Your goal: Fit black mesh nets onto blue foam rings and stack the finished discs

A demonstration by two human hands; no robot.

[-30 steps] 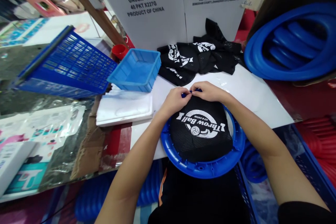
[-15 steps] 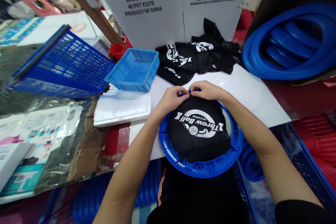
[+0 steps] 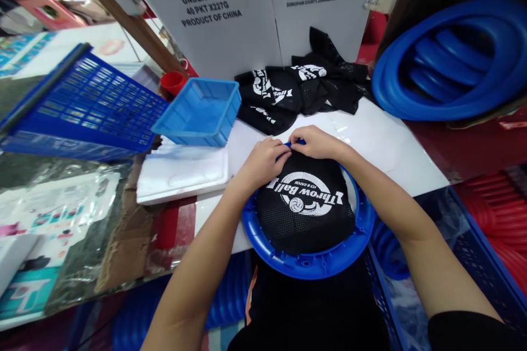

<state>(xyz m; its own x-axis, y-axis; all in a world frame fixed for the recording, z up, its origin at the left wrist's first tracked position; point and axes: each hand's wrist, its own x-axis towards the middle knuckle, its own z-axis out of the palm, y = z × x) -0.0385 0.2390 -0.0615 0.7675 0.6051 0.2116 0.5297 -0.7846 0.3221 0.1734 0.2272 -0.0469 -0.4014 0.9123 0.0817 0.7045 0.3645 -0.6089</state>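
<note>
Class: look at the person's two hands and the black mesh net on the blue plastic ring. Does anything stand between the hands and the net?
Nothing visible does. The left hand and right hand already pinch the black mesh net at the far rim of the blue plastic ring.

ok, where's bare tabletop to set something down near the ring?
Bare white table right of the blue ring, before the stacked hoops. Narrow strip between light-blue tray and left hand. Crowded: mesh pile behind, foam sheet left.

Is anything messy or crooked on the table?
Yes. The black nets by the white box lie in a crumpled heap, and the dark blue basket on the left sits tipped up instead of flat.
</note>
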